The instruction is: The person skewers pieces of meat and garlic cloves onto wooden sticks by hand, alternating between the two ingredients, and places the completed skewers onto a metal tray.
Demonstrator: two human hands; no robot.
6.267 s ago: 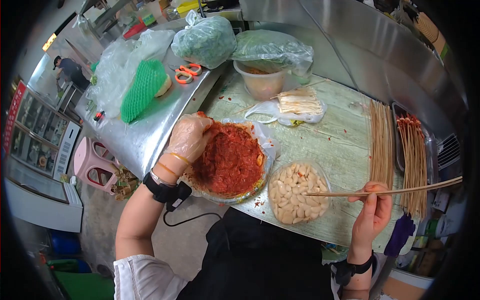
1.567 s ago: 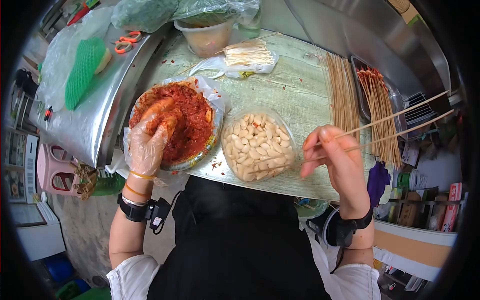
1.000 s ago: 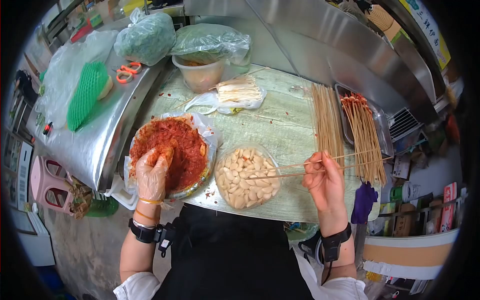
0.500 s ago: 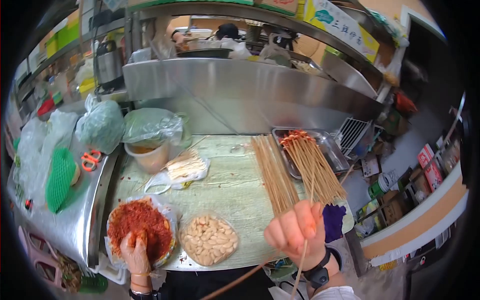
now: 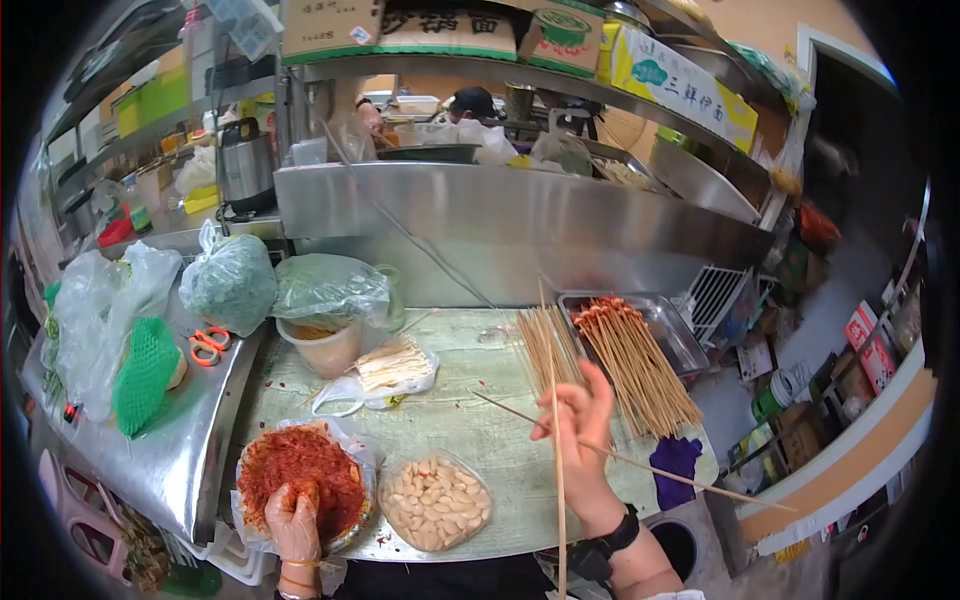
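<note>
So the gloved left hand [image 5: 293, 525] was in the bowl of red paste [image 5: 300, 460] on the worktop [image 5: 460, 400]; can't tell if its buried fingertips were closed. Pale cloves [image 5: 435, 500] sat in a tub just beside it. Farther right, the bare right hand [image 5: 578, 440] loosely gripped two crossed skewers [image 5: 559, 500], some fingers raised.

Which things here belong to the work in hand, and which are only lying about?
Likely in use: red paste at left hand; two skewers in right hand; skewer row; loaded skewers.

Seemingly lying about: orange-handled scissors; green foam net; purple cloth.
</note>
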